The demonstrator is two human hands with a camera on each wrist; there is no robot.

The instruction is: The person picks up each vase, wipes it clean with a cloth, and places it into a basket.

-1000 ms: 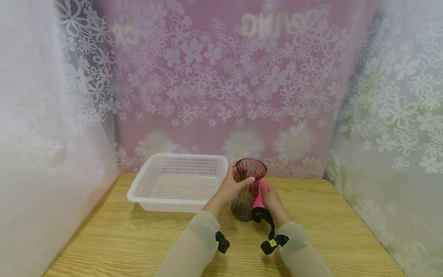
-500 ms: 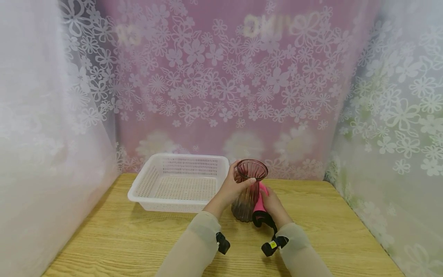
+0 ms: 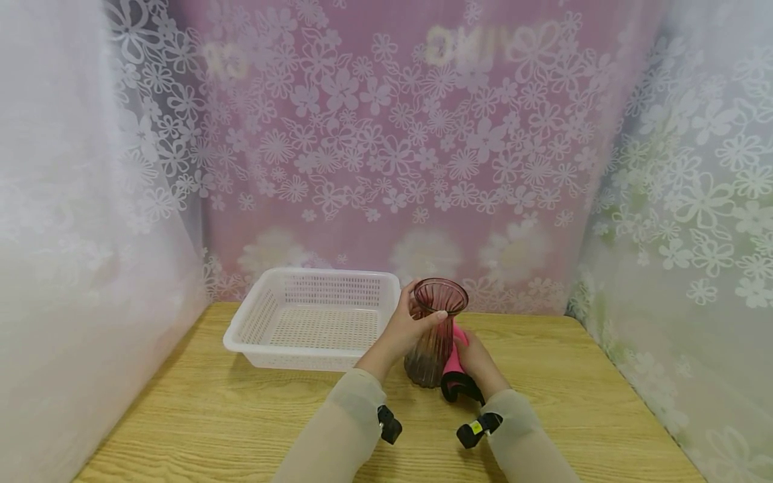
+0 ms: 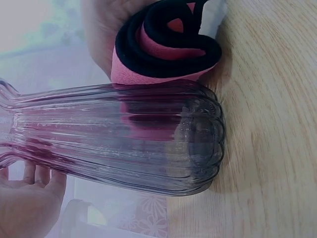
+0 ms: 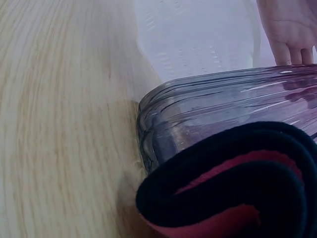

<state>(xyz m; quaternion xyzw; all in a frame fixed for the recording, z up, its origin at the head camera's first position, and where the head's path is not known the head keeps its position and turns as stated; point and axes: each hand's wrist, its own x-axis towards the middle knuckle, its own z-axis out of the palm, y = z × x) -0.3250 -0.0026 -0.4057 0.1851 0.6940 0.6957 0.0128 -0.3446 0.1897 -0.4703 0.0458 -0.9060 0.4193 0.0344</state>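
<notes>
My left hand grips the narrow neck of a fluted glass vase, purple-pink at the flared rim and greyish lower down. The vase stands nearly upright, its scalloped base right at the tabletop. Against its right side, my right hand holds a folded pink cloth with thick black edging. In the left wrist view the rolled cloth lies along the lower wall of the vase, and its pink shows through the glass. The right wrist view has the cloth's black edge covering part of the vase.
A white perforated plastic basket sits at the back left of the wooden table, close beside my left wrist. Flowered curtains enclose the back and both sides of the table.
My right hand's cloth has slid a little down the vase's side, and its dangling black strip has drawn in toward the wrist. The left hand keeps its grip on the neck.
</notes>
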